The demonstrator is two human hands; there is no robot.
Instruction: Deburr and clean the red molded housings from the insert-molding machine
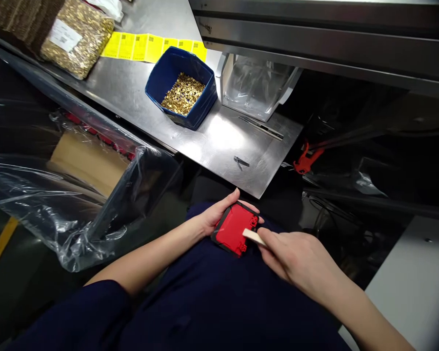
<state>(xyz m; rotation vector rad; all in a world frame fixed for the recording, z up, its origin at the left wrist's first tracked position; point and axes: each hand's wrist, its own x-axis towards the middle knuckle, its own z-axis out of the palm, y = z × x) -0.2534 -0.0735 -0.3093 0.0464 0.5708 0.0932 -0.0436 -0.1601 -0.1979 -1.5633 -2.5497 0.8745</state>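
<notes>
A red plastic part with a black rim (236,226) lies over my lap, held in my left hand (219,212). The left thumb points up beside its far edge, and some fingers show past the far side. My right hand (296,256) pinches a flat pale stick (253,237), which looks wooden. Its tip reaches over the red part's right edge, between two small hinge-like pieces; whether it touches the surface I cannot tell. The fingers beneath the part are hidden.
On the metal table (201,146) stand a blue bin (205,107) of small brass pieces and a clear-lined tray (256,87). A pen-like tool (261,127) and nail clippers (241,162) lie near its edge. A plastic-lined box (91,161) is left; an orange-handled tool (305,160) is right.
</notes>
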